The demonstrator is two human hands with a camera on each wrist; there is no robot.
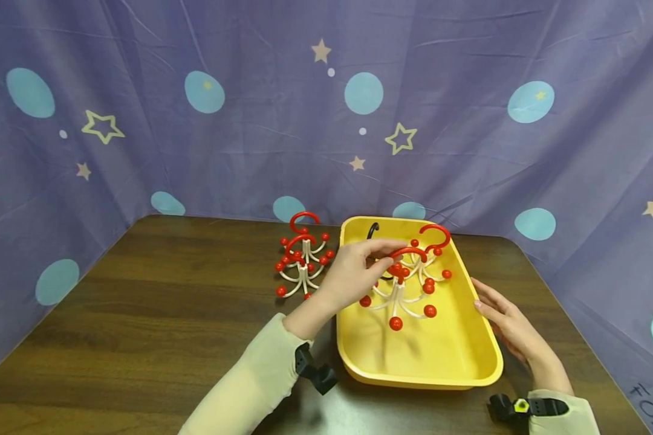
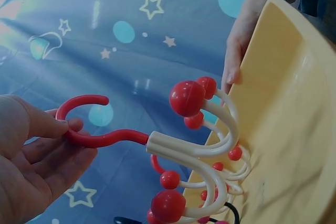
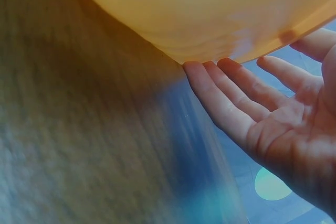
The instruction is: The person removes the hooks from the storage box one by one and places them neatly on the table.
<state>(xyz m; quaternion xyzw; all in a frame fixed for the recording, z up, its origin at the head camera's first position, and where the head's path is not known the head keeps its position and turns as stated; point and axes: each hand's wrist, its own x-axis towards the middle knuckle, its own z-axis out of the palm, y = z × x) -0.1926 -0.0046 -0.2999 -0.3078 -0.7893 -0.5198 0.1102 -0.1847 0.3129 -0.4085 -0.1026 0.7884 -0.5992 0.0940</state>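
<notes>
My left hand pinches the red hook of a claw-shaped hanger between thumb and fingers. The hanger's curved white arms end in red balls. It hangs over the yellow tray, apart from the floor of the tray in the head view. At the tray's right side, the fingers of my right hand are nearly straight and touch the outer wall, with the thumb near the rim. Inside the tray, toward the back, another red-and-white hanger stands. A black hook shows there too, its lower part mostly hidden by my left hand.
On the wooden table, left of the tray, stand two more red-and-white hangers, one nearer and one behind it. A purple curtain with stars and dots closes off the back and sides.
</notes>
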